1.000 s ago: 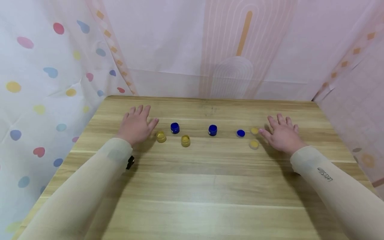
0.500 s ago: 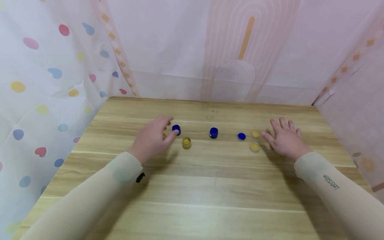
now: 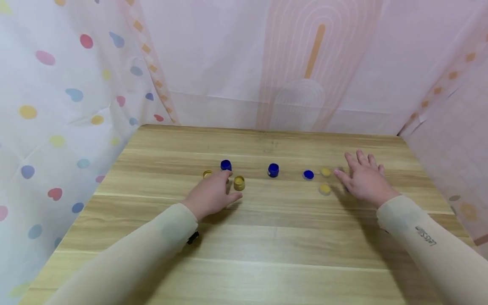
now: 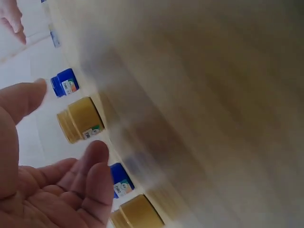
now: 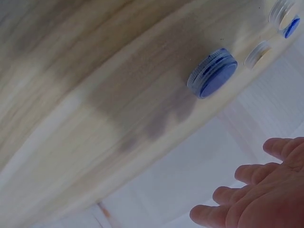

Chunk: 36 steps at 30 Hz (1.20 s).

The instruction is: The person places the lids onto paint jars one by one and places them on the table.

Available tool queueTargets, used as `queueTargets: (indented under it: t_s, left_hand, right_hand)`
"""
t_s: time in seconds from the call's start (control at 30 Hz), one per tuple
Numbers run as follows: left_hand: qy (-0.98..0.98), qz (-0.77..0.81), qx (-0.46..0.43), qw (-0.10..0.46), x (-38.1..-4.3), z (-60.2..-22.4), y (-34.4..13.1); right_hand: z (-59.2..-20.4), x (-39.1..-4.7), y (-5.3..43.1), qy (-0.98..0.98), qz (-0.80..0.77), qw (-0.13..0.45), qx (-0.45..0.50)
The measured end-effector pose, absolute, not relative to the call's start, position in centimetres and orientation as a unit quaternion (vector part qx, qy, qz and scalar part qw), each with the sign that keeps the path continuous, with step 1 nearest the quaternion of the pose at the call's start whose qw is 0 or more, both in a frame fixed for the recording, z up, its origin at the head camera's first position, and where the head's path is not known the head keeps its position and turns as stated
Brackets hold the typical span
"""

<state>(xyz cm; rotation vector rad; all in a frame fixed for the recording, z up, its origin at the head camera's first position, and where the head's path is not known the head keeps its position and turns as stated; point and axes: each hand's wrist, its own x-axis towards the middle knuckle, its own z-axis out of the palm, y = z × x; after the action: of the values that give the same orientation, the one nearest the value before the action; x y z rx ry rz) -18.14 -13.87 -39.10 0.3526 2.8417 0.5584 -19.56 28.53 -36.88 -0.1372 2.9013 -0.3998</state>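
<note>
My left hand (image 3: 211, 192) reaches over the table beside an uncapped yellow paint jar (image 3: 239, 183), thumb and fingers spread apart. In the left wrist view, that jar (image 4: 81, 119) stands between thumb and fingertips, with nothing gripped. A blue paint jar (image 3: 226, 164) stands just beyond the fingers, and a second yellow jar (image 3: 207, 173) is partly hidden behind the hand. Another blue jar (image 3: 273, 170) stands farther right. My right hand (image 3: 367, 181) hovers with fingers spread; a blue lid (image 5: 214, 75) lies near it in the right wrist view, mostly hidden in the head view.
Left of my right hand lie a blue lid (image 3: 308, 175) and two yellow lids, one farther back (image 3: 325, 172) and one nearer (image 3: 324, 189). The wooden table (image 3: 263, 254) ends at the back against a patterned curtain (image 3: 213, 63).
My left hand has moved rightward and nearer to me, from beside the left yellow jar to beside the right one. The right hand stays about where it was.
</note>
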Motion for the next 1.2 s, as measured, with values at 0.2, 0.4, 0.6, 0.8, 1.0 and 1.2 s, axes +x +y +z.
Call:
queueTargets:
  t_s: [0.2, 0.4, 0.6, 0.8, 1.0, 1.2]
  left_hand:
    - [0.964, 0.196, 0.095, 0.155, -18.9, -39.1, -12.9]
    - [0.964, 0.189, 0.092, 0.164, -19.9, -39.1, -12.4]
    - [0.967, 0.165, 0.107, 0.162, -20.7, -39.2, -12.5]
    - [0.965, 0.171, 0.121, 0.159, -21.0, -39.0, -12.8]
    - [0.964, 0.177, 0.129, 0.152, -21.1, -38.5, -12.9]
    - [0.966, 0.169, 0.142, 0.133, -21.4, -38.2, -12.6]
  right_hand:
    - [-36.9, -19.4, 28.7, 0.985, -0.128, 0.101, -0.050]
    - [-37.3, -19.4, 28.4, 0.986, -0.117, 0.099, -0.061]
    - [-37.4, -19.4, 27.7, 0.985, -0.129, 0.089, -0.069]
    - [-37.3, -19.3, 27.0, 0.985, -0.131, 0.064, -0.090]
    - [-37.5, -19.2, 26.3, 0.983, -0.119, 0.020, -0.140]
    - [-37.5, -19.3, 25.5, 0.980, -0.125, 0.006, -0.154]
